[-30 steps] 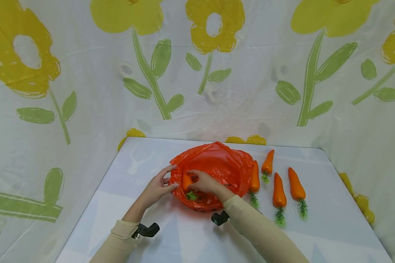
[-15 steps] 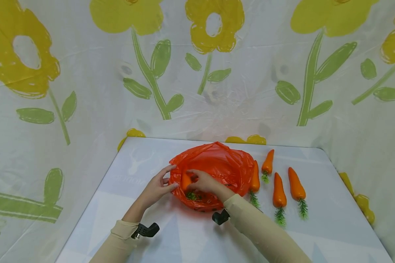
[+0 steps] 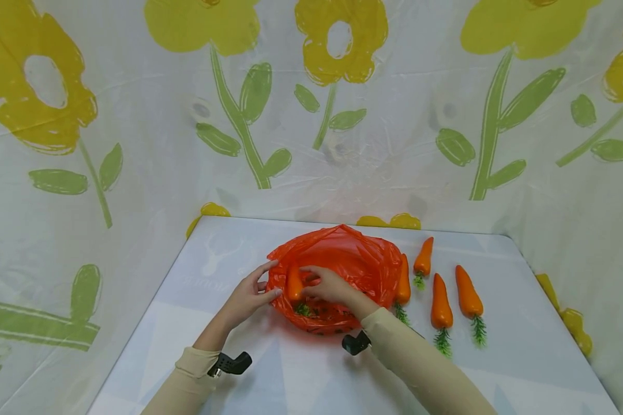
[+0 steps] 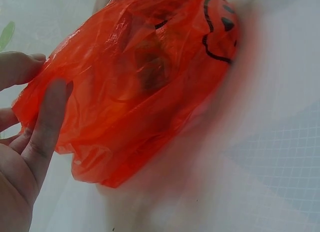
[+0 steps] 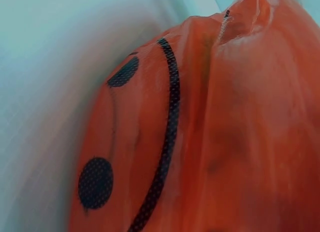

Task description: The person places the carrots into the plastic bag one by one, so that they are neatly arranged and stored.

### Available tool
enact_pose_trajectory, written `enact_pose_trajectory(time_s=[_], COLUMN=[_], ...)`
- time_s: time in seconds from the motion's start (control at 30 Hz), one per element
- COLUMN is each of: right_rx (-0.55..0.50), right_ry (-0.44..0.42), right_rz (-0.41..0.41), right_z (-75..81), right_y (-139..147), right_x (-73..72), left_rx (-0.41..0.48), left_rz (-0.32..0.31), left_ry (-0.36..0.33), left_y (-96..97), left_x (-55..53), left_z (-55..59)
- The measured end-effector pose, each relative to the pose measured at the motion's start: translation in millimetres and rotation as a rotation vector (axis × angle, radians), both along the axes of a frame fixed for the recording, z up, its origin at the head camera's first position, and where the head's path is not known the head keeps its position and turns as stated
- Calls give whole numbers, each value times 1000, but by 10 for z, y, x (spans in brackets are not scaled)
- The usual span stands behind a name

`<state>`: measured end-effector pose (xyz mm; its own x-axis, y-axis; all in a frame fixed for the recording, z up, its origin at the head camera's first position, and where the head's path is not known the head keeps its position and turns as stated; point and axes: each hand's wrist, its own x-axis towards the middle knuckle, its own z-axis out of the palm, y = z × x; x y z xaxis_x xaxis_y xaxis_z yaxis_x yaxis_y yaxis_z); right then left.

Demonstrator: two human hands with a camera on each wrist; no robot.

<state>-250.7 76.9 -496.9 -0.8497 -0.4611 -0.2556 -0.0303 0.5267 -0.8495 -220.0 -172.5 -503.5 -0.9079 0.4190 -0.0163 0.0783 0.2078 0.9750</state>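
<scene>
A red plastic bag point(image 3: 342, 253) with black print stands on the table, its mouth spread toward me. At its left side my left hand point(image 3: 246, 295) holds the rim, thumb and fingers on the plastic; the left wrist view shows the thumb point(image 4: 49, 111) lying along the bag point(image 4: 135, 101). Inside the mouth, near the left wall, lies an orange toy carrot point(image 3: 294, 283) with green leaves at its lower end. My right hand point(image 3: 329, 285) is within the mouth just right of this carrot, fingers loosely bent with nothing between them. The bag point(image 5: 245, 122) hides the right hand in the right wrist view.
Right of the bag, one carrot point(image 3: 404, 282) lies close against it. Farther right are a small carrot point(image 3: 423, 257), another carrot point(image 3: 440, 302) and a carrot point(image 3: 468, 293) beyond it. Flower-printed curtains point(image 3: 374, 150) surround the pale table point(image 3: 529, 340).
My right hand has let go of the carrot inside the bag and drawn slightly right, leaving more of the carrot in sight. The left hand has stayed on the bag.
</scene>
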Motion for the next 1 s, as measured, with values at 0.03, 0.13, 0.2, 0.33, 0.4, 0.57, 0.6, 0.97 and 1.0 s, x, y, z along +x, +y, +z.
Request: enact_pose_trajectory(time_s=[0.03,0.13,0.2,0.33,0.4,0.57,0.6,0.97,1.0], right_rx=[2,6,8,21,26,18,14,32,28], right_ry=[5,16,20,38,40,48,51,93,89], right_rz=[3,11,12,11,10,15,16,3,-5], right_z=[7,31,43,63,73,87,90,166,173], right_y=[10,38,58,93,111,152,160,308,324], right_x=[5,18,25,38,48,85,90,168,174], left_rx=[-1,0,-3,-12,-17,-9,-6,-9,-10], left_rz=[-1,1,9,26,34,40,40,45,46], left_ry=[1,0,-1,-2,-1,-2,-4,7,7], left_y=[0,2,6,13,16,18,16,12,15], left_x=[0,0,0,6,7,5,4,15,14], left_z=[-2,-6,-8,-7,-6,-2,-2,-10,-12])
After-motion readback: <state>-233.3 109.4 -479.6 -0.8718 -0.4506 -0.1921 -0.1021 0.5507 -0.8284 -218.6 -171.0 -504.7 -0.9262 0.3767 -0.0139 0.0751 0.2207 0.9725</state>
